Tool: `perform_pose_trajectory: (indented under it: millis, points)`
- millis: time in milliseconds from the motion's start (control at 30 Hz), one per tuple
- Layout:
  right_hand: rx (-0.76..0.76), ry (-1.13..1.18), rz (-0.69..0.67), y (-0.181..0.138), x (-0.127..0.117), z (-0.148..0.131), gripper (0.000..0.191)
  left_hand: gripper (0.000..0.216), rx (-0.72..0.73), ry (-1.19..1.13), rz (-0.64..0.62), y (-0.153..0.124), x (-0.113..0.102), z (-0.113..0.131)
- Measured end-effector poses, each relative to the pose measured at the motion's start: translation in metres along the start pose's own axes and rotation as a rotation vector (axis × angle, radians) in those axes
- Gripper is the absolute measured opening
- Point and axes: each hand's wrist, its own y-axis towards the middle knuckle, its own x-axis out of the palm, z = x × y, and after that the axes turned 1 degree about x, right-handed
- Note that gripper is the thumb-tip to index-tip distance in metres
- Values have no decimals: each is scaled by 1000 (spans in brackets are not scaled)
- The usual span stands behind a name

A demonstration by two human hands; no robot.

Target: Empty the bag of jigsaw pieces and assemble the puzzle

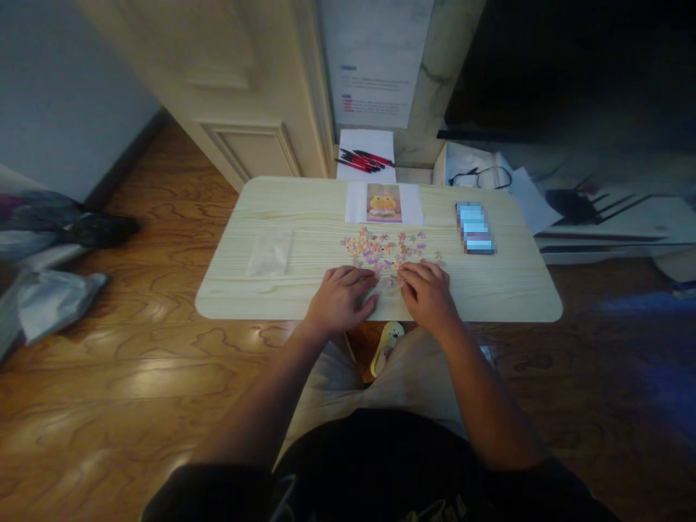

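Observation:
A spread of small jigsaw puzzle pieces in pink, orange and purple lies on the pale wooden table. My left hand rests at the near left edge of the pieces, fingers reaching to the right and thumb apart from them. Across from it, my right hand touches the near right side of the spread, its fingers bent down and the thumb apart. Neither hand shows a piece gripped, though the fingertips partly hide the pieces under them. Behind the spread is a picture card with yellow figures, on white paper.
On the table's left lies a clear plastic bag; a phone with a lit screen is on the right. Red and black pens rest on paper beyond the far edge. A white box with cables stands behind.

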Motion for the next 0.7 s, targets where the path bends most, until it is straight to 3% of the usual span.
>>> perform_pose_trajectory:
  millis: [233,533,700]
  points:
    - [6,19,12,0,2,1,41,44,-16,26,20,-3,-2,3]
    - [-40,2,41,-3,4,1,28,32,89,24,17,4,7,7]
    - [-81,6,20,2,4,-3,21,31,70,52,56,5,7,1]
